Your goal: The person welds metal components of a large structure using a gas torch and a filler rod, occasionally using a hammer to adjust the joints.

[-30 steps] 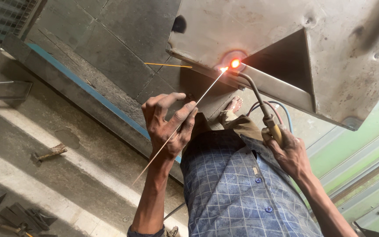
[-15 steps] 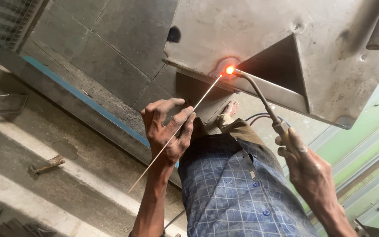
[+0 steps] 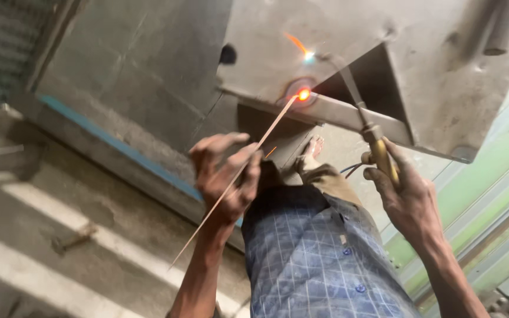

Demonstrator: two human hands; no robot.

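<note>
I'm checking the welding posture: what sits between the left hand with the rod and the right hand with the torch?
In the head view, between the left hand and right hand lie the person's bent knee and blue checked shirt.

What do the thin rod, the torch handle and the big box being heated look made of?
Thin rod: bare metal wire, pale and straight, its tip glowing orange. Torch handle in the right hand: looks like brass, yellowish sheen. Box: dull grey sheet metal, probably steel, scuffed.
</note>
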